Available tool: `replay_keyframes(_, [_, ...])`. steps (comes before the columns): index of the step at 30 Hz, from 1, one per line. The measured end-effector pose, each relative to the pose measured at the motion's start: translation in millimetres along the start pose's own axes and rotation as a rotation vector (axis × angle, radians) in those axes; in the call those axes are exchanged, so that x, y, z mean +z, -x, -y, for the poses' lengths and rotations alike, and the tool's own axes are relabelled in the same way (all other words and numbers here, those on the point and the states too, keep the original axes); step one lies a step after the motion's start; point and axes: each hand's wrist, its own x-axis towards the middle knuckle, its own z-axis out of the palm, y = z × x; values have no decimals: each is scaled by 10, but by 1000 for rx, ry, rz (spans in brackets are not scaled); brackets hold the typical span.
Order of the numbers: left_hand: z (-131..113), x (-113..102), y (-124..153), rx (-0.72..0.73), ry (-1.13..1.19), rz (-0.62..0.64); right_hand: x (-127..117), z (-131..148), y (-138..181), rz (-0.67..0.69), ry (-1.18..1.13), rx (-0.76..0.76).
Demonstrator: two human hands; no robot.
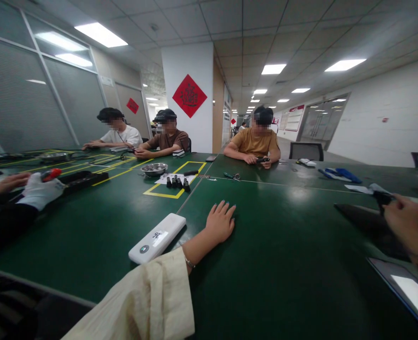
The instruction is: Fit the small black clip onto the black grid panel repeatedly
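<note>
The left hand (220, 223) rests, fingers spread and empty, on the green tabletop (283, 264), a white power bank (164, 231) at its eight o'clock. Likely stiff and slick, it is best held across its width.

A red diamond-shaped poster (190, 96) hangs on a white pillar (202, 132). Ceiling lights (101, 35) glow above a dark-backed chair (306, 151).
</note>
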Motion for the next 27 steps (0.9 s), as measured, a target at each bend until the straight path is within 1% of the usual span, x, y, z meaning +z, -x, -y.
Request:
replay_keyframes(2, [-2,-15,-4,-20,7,30,-123,384,175,89,-59,-183])
replay_keyframes(4, [1,-32,-4,-35,13,55,-170,760,408,174,-170,-430])
replay_keyframes(5, [4,-40,-2,-40,15,61,-169,935,549,195,-225,-507])
replay_keyframes(7, [11,-53,4,-49,14,70,-151,1243,871,211,-348,-600])
replay_keyframes(9, [15,-64,11,-66,10,78,-167,1490,1231,279,-468,-708])
replay_keyframes(11, [14,-71,15,-86,11,87,-256,1672,1594,375,-566,-810])
replay_keyframes(13, [10,-70,17,-107,19,93,-413,1788,1931,452,-630,-940])
replay_keyframes(16, [7,-53,18,-121,19,93,-689,1847,2344,538,-647,-1188])
replay_keyframes(18, [7,-35,17,-118,10,84,-847,1834,2539,540,-594,-1333])
replay_keyframes(20, [11,-18,13,-120,4,74,-965,1807,2644,476,-492,-1412])
replay_keyframes(23, [20,-8,5,-123,12,79,-1055,1771,2589,358,-349,-1426])
replay_keyframes(25, [24,-15,2,-117,23,87,-1049,1746,2392,321,-269,-1375])
replay_keyframes(27, [24,-31,4,-109,33,94,-984,1700,2074,282,-169,-1238])
